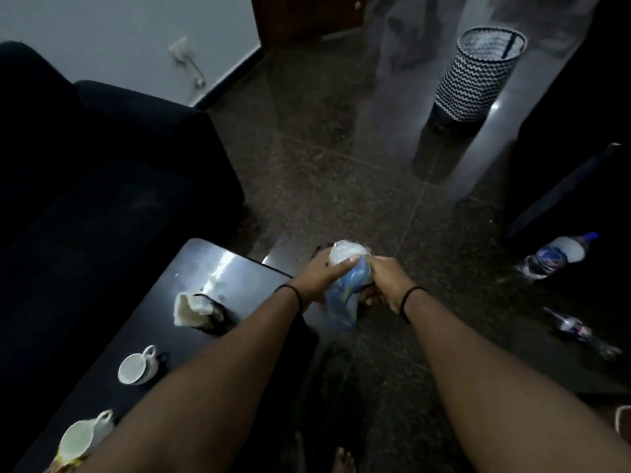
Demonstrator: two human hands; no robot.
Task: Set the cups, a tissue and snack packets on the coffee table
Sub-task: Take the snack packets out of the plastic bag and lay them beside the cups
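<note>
While two white cups (138,365) and a tissue (191,308) already sat on the dark coffee table (211,268) at left, the left hand (321,273) and right hand (386,281) both gripped a blue snack packet (345,291) just past the table's edge, apparently readying it for placement.

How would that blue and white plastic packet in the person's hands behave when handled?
The blue and white plastic packet probably is floppy: it sags below the left hand and right hand gripping it. It looks light and thin. Its film appears glossy, so it may be slippery.
</note>
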